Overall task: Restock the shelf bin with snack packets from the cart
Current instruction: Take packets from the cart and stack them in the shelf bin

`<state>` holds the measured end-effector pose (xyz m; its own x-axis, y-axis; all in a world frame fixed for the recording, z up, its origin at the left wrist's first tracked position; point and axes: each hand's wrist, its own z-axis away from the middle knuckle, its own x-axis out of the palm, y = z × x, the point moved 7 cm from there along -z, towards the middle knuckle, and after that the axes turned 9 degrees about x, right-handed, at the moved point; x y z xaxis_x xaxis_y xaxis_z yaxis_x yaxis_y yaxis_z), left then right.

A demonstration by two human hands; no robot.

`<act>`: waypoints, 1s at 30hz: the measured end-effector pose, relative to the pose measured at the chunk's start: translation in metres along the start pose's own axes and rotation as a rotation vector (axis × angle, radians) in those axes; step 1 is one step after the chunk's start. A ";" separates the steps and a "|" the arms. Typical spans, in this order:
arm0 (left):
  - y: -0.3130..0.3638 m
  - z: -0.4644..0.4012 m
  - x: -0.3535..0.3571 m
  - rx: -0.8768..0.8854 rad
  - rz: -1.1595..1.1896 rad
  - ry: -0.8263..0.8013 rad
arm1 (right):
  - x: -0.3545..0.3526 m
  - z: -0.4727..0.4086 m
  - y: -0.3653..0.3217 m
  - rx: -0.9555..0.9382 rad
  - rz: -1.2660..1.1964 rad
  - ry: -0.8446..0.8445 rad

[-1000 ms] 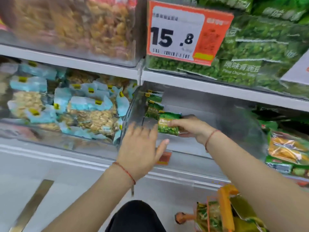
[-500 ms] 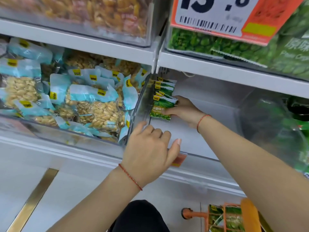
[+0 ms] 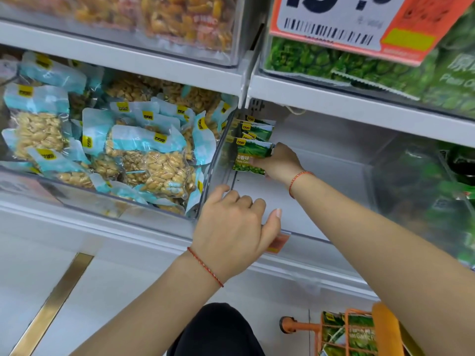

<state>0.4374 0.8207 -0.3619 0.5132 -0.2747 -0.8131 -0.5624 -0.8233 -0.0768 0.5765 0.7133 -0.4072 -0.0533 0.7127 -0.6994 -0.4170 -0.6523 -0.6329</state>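
Observation:
A clear plastic shelf bin (image 3: 303, 232) sits in the middle shelf row, mostly bare inside. Several green pea snack packets (image 3: 257, 129) stand in a row against its left wall. My right hand (image 3: 280, 163) reaches into the bin and grips the front green packet (image 3: 246, 156) upright against that row. My left hand (image 3: 231, 227) rests with curled fingers on the bin's front left corner and holds nothing. The orange cart (image 3: 359, 330) at the bottom right carries more green packets (image 3: 341, 332).
A neighbouring bin (image 3: 77, 194) on the left is full of blue-topped peanut packets. Green snack bins stand to the right (image 3: 424, 188) and above (image 3: 359, 65). An orange price tag (image 3: 359, 21) hangs overhead. White floor with a gold strip (image 3: 51, 304) lies below.
My right hand carried the green packet left and deeper into the bin, up against the row of packets. My left hand stayed on the bin's front corner.

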 end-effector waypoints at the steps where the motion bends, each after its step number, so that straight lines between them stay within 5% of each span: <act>1: 0.000 0.000 0.000 0.000 -0.001 0.002 | 0.001 -0.001 -0.001 0.000 0.006 0.003; 9: 0.000 0.000 0.000 -0.003 0.007 0.027 | 0.013 0.002 0.002 -0.010 -0.123 -0.138; 23: -0.003 0.000 0.002 -0.015 0.034 -0.089 | -0.017 0.017 0.014 0.070 -0.107 -0.103; 30: 0.001 -0.006 -0.010 -0.068 0.186 -0.207 | -0.075 0.114 0.015 -0.224 -0.235 -0.034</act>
<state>0.4354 0.8202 -0.3503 0.2583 -0.3227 -0.9106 -0.5862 -0.8016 0.1178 0.4707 0.6794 -0.3260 -0.0116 0.8561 -0.5167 -0.2118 -0.5071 -0.8355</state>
